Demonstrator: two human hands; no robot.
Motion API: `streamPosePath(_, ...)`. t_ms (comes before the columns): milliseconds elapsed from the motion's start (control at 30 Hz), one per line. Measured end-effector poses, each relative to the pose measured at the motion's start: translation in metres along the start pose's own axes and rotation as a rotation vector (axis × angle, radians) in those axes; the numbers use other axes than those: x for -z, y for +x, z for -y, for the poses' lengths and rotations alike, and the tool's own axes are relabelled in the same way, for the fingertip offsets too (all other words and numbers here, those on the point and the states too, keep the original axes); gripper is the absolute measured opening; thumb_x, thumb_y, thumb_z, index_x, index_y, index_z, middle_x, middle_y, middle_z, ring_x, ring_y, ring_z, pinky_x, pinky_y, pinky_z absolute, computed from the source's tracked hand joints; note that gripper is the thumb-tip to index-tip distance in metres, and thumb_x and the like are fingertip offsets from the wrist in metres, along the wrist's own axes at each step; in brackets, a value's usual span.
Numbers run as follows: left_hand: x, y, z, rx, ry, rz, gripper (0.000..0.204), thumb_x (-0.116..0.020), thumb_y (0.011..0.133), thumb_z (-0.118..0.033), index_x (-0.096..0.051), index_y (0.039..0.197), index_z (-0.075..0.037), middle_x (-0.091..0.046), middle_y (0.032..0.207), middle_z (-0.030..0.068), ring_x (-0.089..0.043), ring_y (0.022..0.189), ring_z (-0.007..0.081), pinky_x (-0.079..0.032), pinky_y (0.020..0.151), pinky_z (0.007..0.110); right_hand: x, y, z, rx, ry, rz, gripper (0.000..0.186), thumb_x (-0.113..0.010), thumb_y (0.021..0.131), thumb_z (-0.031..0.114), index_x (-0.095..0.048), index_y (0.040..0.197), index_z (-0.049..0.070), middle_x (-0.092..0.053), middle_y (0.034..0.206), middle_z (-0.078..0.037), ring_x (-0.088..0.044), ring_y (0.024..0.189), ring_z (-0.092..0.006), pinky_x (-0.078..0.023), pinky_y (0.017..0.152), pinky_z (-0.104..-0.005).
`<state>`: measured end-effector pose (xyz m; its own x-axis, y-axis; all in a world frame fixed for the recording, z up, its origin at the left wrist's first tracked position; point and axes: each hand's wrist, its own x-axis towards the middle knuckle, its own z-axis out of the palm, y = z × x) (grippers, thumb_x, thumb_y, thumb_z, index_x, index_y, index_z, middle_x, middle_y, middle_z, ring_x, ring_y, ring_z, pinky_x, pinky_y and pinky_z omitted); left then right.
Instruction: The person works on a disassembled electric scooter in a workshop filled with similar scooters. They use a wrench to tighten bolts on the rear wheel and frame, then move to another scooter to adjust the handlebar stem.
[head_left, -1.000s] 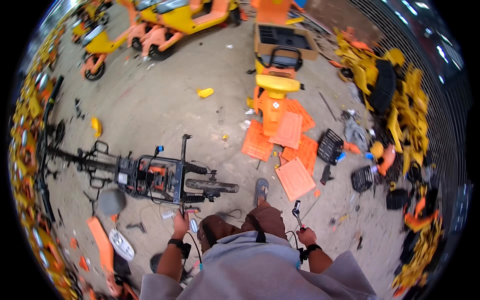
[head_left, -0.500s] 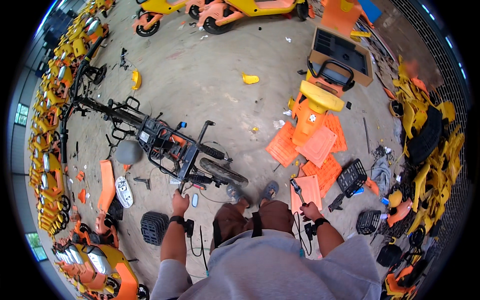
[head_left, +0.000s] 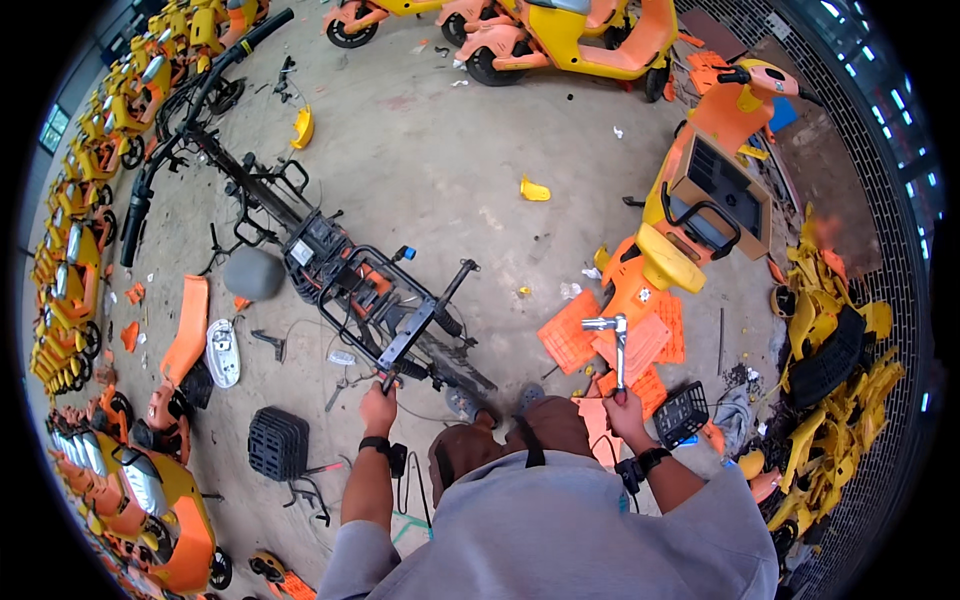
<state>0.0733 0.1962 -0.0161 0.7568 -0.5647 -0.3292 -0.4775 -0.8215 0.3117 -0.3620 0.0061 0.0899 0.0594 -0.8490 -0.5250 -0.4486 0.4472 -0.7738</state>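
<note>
A chrome ratchet wrench (head_left: 621,355) stands out from the right hand's fingers (head_left: 625,408), its shaft pointing away from the body, its head turned crosswise with the socket end to the left. To the left, a stripped black scooter frame (head_left: 318,250) stretches diagonally across the concrete floor, handlebar (head_left: 189,124) at the far end, rear wheel (head_left: 458,363) nearest, the left hand's fingers (head_left: 380,400) at its rear corner.
</note>
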Motion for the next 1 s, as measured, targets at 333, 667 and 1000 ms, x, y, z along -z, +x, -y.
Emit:
streamPosePath(333, 0.032, -0.003, -0.025, 0.087, -0.113, 0.082, 0.048, -0.052, 0.083, -0.049, -0.058, 0.08, -0.001, -0.062, 0.075, 0.0205, -0.06, 0.076, 0.0391, -0.045, 0.067, 0.047, -0.045, 0.096, 0.027, -0.178, -0.264, 0.321, 0.024, -0.065, 0.07, 0.015, -0.057, 0.087, 0.0, -0.054, 0.058, -0.007, -0.052, 0.043, -0.016, -0.04, 0.039, -0.0296)
streamPosePath(667, -0.017, 0.03, -0.016, 0.254, 0.035, -0.126, 0.042, -0.041, 0.091, -0.033, -0.061, 0.075, -0.001, -0.06, 0.069, 0.0237, -0.058, 0.069, 0.0414, -0.043, 0.064, 0.049, -0.157, 0.24, -0.023, -0.292, -0.535, 0.519, 0.019, -0.053, 0.074, 0.02, -0.058, 0.075, 0.001, -0.058, 0.057, -0.014, -0.061, 0.053, -0.0253, -0.046, 0.048, -0.0359)
streamPosePath(1000, -0.001, 0.056, -0.008, -0.09, -0.038, 0.236, 0.041, -0.031, 0.094, -0.022, -0.042, 0.06, -0.002, -0.045, 0.051, 0.019, -0.045, 0.049, 0.0408, -0.032, 0.047, 0.046, -0.264, 0.382, -0.12, -0.21, -0.736, 0.815, 0.024, -0.049, 0.074, 0.018, -0.062, 0.069, -0.002, -0.06, 0.06, -0.018, -0.063, 0.055, -0.0281, -0.047, 0.05, -0.0387)
